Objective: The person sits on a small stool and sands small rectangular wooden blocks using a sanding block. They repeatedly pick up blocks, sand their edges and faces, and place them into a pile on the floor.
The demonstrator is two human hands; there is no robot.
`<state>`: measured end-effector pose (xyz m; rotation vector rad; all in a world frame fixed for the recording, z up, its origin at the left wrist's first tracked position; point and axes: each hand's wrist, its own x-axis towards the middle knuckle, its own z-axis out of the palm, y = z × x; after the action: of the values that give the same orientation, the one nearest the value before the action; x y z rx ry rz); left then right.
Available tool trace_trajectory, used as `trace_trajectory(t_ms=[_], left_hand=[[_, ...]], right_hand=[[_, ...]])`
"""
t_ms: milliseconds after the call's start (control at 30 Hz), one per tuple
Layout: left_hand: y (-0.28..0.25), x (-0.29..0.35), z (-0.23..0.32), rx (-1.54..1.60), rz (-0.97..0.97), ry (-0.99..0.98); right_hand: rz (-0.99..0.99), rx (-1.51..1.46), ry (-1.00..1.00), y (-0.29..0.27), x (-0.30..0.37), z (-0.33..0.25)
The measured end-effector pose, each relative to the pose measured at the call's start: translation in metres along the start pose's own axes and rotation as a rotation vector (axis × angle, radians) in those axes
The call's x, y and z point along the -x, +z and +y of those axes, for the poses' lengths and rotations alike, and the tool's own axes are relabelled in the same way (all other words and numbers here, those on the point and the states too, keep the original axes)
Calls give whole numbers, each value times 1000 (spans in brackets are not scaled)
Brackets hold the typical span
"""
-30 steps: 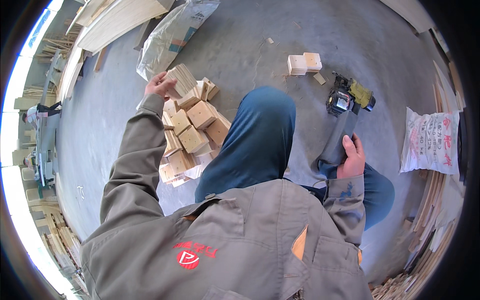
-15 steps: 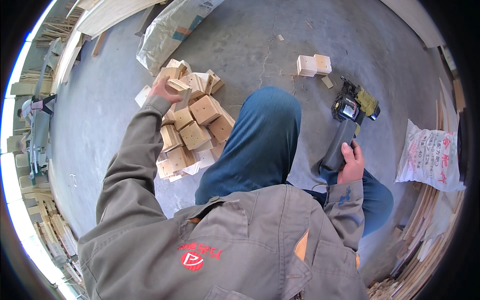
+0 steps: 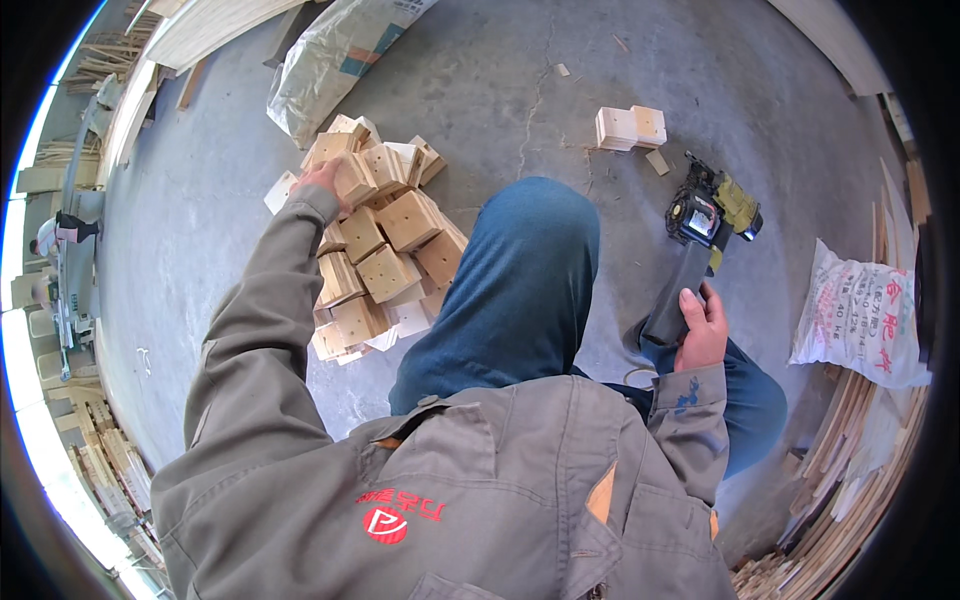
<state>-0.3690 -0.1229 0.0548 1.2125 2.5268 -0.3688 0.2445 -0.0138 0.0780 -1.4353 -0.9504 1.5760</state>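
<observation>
My left hand reaches into the far left side of a pile of pale wooden blocks. Its fingers are closed around the edge of one wooden block, which partly hides them. Many blocks show small dark holes or dots on their faces and layered edges. On the right, my right hand is wrapped around the dark grey handle of a nail gun with a black and yellow-green head. The nail gun's head points away from me, and its handle end lies by my right leg.
Two block stacks stand beyond my knee, with a small wood scrap beside them. A plastic sack lies behind the pile. At right, a white printed sack rests by long wooden strips. Another person is far left.
My left hand has moved slightly left and closed on a block, which now shows in front of its fingers. The right hand and nail gun have stayed nearly still.
</observation>
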Motion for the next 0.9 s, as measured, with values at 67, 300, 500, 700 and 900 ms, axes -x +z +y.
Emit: trace_trajectory(t_ms=[67,300,500,700,900], left_hand=[[9,-3,-13,49,-1,-10],[0,-10,-12,127,109,17],[-23,-42,7,174,162,112],[-63,-83,103,95,213,279],[-89,-114,229,4,226,529]], right_hand=[[-18,-3,4,-2,-2,1],[8,-79,-41,-11,5,-3],[29,-76,-71,-10,16,-24],[70,-156,-84,-19,27,-46],[51,-215,-84,-26,28,-57]])
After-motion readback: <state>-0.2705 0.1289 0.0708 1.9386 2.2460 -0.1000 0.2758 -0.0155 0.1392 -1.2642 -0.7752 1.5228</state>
